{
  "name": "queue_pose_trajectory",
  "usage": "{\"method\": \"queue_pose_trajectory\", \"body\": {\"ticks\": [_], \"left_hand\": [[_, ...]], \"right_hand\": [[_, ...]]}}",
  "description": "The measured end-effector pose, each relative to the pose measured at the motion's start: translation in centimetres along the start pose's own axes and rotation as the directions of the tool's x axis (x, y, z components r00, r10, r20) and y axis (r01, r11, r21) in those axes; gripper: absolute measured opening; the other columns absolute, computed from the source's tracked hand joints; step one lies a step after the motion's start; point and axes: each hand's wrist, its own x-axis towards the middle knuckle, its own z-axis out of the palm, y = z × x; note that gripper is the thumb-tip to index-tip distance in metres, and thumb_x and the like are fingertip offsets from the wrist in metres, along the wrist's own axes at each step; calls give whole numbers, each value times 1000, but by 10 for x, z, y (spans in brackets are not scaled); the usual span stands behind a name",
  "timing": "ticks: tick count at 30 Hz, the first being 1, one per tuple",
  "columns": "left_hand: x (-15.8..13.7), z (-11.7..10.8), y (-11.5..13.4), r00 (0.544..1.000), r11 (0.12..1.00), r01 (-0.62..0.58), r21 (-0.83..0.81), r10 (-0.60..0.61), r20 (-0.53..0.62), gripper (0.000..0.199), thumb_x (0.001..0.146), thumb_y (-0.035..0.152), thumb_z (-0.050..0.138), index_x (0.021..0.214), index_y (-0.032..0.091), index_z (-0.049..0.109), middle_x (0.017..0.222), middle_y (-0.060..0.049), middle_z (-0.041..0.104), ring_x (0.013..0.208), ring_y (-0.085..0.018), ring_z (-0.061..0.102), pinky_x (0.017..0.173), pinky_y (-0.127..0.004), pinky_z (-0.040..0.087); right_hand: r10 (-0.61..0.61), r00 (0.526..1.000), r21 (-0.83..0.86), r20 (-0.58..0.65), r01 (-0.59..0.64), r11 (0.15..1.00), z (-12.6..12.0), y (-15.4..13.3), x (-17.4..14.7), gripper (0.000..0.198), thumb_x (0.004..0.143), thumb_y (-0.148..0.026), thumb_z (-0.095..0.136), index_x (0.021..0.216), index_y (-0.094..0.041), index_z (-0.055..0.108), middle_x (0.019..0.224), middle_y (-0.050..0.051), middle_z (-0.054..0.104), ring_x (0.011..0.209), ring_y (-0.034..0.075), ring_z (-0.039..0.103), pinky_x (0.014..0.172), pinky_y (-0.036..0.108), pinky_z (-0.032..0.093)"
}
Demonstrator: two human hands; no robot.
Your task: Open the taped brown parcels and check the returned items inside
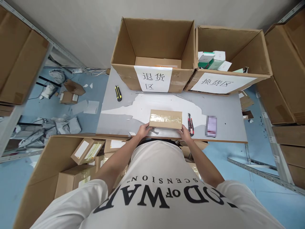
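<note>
A small taped cardboard box [166,119] is at the front of the table, its long side toward me. My left hand [143,131] grips its left end, and my right hand [185,133] grips its right end near the front corner. The fingers of both hands are partly hidden by the box. Just right of it lies a red and black box cutter [190,124]. A yellow and black box cutter [118,93] rests farther back on the left. Toward the right is a phone-sized item [211,126], blurred out.
Two large open cartons with handwritten labels stand at the back: the left carton [126,74] and the right carton [257,65], which holds green and white boxes [215,58]. Below the worn tabletop [226,108], a big carton [45,171] of parcels stands at left. Shelving flanks both sides.
</note>
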Motion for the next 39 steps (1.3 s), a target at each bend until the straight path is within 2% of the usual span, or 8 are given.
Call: {"method": "queue_pose_trajectory", "body": {"ticks": [5,16,19,22,27,31,34,39], "left_hand": [[3,8,-8,1000,1000,-17,13,17,8,44,80,40,57,115,17,69,113,-4,72,109,-27,63,99,-39,47],[-5,5,3,998,989,-48,142,53,-28,43,85,38,49,118,16,67,106,-5,74,100,-24,66,88,-31,49],[-6,-8,24,995,968,-49,248,70,-78,47,87,43,47,119,16,67,102,-6,74,90,-22,66,80,-27,48],[1,-21,46,990,908,7,418,51,-128,46,88,48,46,106,16,74,79,-7,74,74,-20,64,67,-26,43],[26,-22,59,988,879,97,467,-30,-149,44,87,48,46,89,19,78,73,-9,73,72,-22,63,62,-28,38],[35,-19,47,987,933,116,340,-69,-148,44,86,47,45,91,17,78,78,-8,74,79,-23,65,70,-30,45],[29,-19,29,998,983,45,177,-35,-60,43,84,32,42,107,15,73,95,-6,75,93,-23,67,86,-32,49],[6,-14,-5,987,988,-142,60,137,86,69,69,17,54,138,18,51,133,-8,60,133,-26,47,114,-44,32]], "right_hand": [[106,994,86,-5,-105,991,5,-14,6,40,77,-24,51,117,-20,48,119,12,66,110,21,64,101,41,45],[72,997,154,33,-76,985,-2,-29,3,42,76,-29,54,117,-19,51,119,12,66,108,22,64,99,40,46],[35,998,-17,55,-34,999,-15,-41,3,42,81,-37,53,119,-19,59,114,9,69,103,23,65,93,39,48],[71,996,-255,53,-56,965,-27,-55,8,42,85,-45,47,111,-19,68,94,6,74,87,24,66,83,37,50],[137,989,-322,54,-113,940,-30,-63,28,40,84,-48,48,86,-19,75,76,6,73,78,23,66,78,35,48],[170,984,-260,48,-152,954,-28,-53,42,43,83,-53,50,87,-19,76,75,6,74,78,24,68,84,38,49],[167,986,-96,26,-164,982,-26,-40,40,43,82,-52,51,95,-19,74,91,8,75,93,27,68,95,43,46],[114,993,87,42,-117,989,-14,-13,13,47,82,-29,43,125,-18,58,131,11,60,120,21,57,105,42,42]]}}
